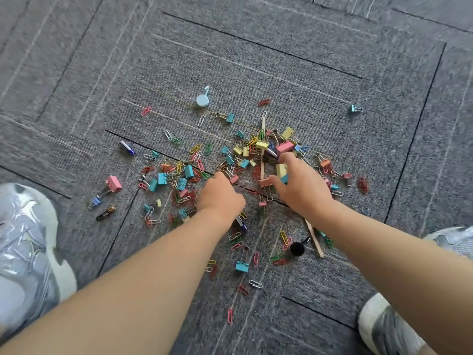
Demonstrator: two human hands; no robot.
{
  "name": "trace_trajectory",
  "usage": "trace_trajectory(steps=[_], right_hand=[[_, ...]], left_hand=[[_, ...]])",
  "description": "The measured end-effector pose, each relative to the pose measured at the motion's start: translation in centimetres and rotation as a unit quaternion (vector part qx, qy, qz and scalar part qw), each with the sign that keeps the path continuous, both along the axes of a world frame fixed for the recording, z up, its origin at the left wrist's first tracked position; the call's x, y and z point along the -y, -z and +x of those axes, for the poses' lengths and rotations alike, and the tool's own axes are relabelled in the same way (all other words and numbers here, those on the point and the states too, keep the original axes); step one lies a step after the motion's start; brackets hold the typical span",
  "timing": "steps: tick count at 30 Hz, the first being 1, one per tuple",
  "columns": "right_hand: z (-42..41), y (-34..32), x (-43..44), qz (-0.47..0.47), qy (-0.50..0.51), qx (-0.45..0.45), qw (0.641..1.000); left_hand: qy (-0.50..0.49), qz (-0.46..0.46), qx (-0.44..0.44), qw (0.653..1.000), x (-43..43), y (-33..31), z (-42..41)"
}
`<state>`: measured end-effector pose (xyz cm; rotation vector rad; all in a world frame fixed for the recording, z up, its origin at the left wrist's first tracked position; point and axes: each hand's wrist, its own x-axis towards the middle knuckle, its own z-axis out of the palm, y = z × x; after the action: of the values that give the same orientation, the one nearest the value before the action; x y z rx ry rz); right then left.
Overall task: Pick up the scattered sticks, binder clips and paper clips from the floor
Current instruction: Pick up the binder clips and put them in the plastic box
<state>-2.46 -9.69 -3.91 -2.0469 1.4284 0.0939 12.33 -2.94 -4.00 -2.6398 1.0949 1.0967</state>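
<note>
Resting amid binder clips [243,163], both hands' grips [220,193] [298,184] curl.

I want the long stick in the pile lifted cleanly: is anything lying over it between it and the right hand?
Yes. The stick runs up through the heap, and yellow binder clips and paper clips lie across its upper part. The right hand is beside its lower end, where a pink binder clip sits against it.
</note>
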Motion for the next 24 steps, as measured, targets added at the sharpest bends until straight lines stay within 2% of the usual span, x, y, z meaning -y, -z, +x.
trace_trajectory(steps=[5,8,11,14,19,24], right_hand=[[-0.5,-0.3,0.3,-0.012,0.095,0.022,0.995],[-0.1,-0.7,0.7,0.012,0.093,-0.010,0.996],[0.8,-0.2,0.7,0.056,0.070,-0.053,0.995],[1.2,0.6,0.9,0.062,0.060,-0.059,0.995],[0.2,-0.2,0.6,0.057,0.035,-0.034,0.997],[-1.6,-0.7,0.5,0.069,0.065,0.012,0.995]], left_hand=[[-0.023,-0.018,-0.076,0.997,-0.7,-0.4,1.3],[-0.082,-0.035,-0.125,0.988,-1.1,-1.1,1.6],[-0.239,-0.046,-0.246,0.938,-0.8,-2.2,2.0],[-0.326,-0.070,-0.318,0.888,-0.3,-3.2,2.7],[-0.353,-0.130,-0.310,0.874,0.1,-3.9,3.2],[-0.389,-0.130,-0.316,0.855,-0.3,-3.8,2.5]])
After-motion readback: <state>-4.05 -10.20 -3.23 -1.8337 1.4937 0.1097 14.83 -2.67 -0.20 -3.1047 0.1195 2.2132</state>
